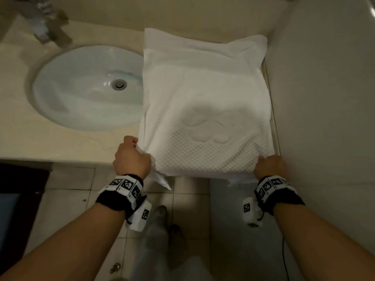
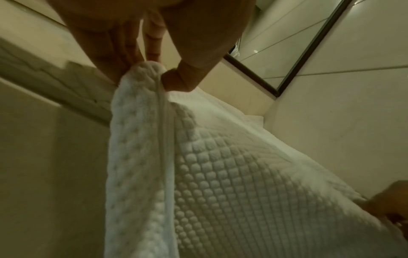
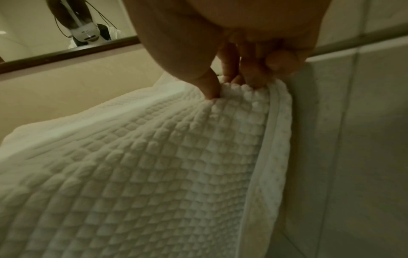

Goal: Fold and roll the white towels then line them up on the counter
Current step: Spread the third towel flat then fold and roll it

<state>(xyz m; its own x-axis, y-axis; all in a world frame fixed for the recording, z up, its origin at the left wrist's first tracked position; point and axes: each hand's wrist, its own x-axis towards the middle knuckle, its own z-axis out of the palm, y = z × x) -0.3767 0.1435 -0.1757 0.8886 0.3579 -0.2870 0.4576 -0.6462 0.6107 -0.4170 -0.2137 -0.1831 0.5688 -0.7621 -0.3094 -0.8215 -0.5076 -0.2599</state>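
**Both hands pinching near corners of towel on worktop**

Dim bathroom, beige stone worktop (image 1: 60, 142) with oval sink (image 1: 87, 88) on the left, tap (image 1: 46, 27) behind it, tiled wall on the right, mirror (image 2: 287, 52) above. White towel (image 1: 205, 110) lies spread on the worktop between sink and wall, far end bunched up against the back wall, left edge overlapping the sink rim, near edge hanging just over the front lip. Waffle texture with an embossed clover motif in the middle.

Left hand (image 1: 132, 159) pinches the near-left corner, thumb against fingers (image 2: 132, 52), fabric gathered into a ridge. Right hand (image 1: 271, 166) pinches the near-right corner, fingertips (image 3: 243, 78) dug into the bound hem, right beside the wall. Both corners slightly lifted.

Handling judgement: soft, thick, limp cloth, light enough for a two-finger pinch, not slippery given the bumpy pile. It will sag and crease between the grip points, so hold at the corners or hem and keep tension across the edge. Likely layered already; exact layer count cannot be told. Fold step in hand, rolling not yet started, no finished rolls visible.
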